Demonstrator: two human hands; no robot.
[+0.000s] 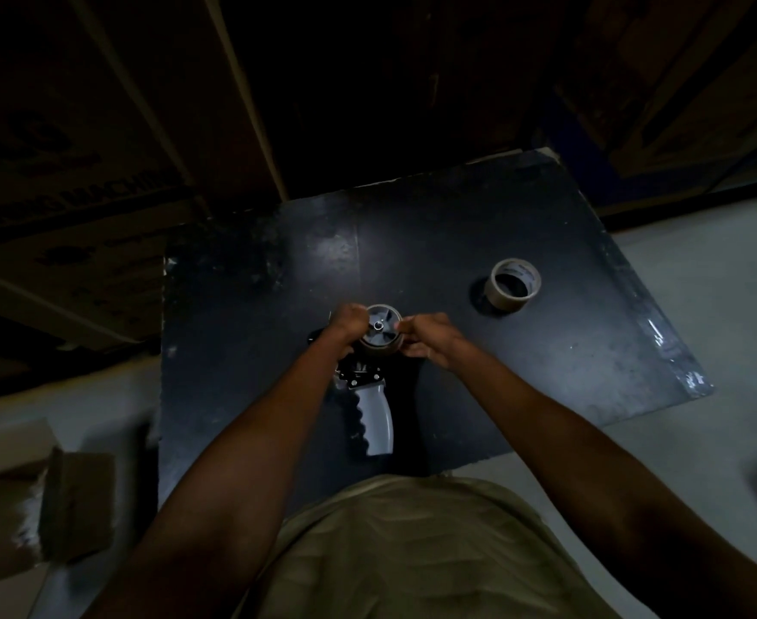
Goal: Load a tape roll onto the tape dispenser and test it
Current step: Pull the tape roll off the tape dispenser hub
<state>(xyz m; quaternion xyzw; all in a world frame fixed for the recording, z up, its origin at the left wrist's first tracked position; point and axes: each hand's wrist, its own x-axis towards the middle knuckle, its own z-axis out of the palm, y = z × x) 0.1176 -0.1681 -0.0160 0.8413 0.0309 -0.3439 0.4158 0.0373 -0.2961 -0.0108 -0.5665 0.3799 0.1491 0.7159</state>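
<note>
Hands on dispenser | our left hand (346, 324) and right hand (426, 339) grip the brown tape roll (380, 346) on the grey-handled tape dispenser (374, 417), flat on the dark desk (457, 243) | roll looks seated; next, thread tape, test | spare white-cored roll (513, 284) lies apart.

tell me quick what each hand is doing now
Left hand: closed on the dispenser beside the hub.
Right hand: fingers pinched at the roll on the hub.

Both hands (347, 326) (426, 339) gripping tape roll (383, 335) on grey-handled tape dispenser (374, 417), dark surface (457, 216), spare roll (513, 283) well apart
</note>
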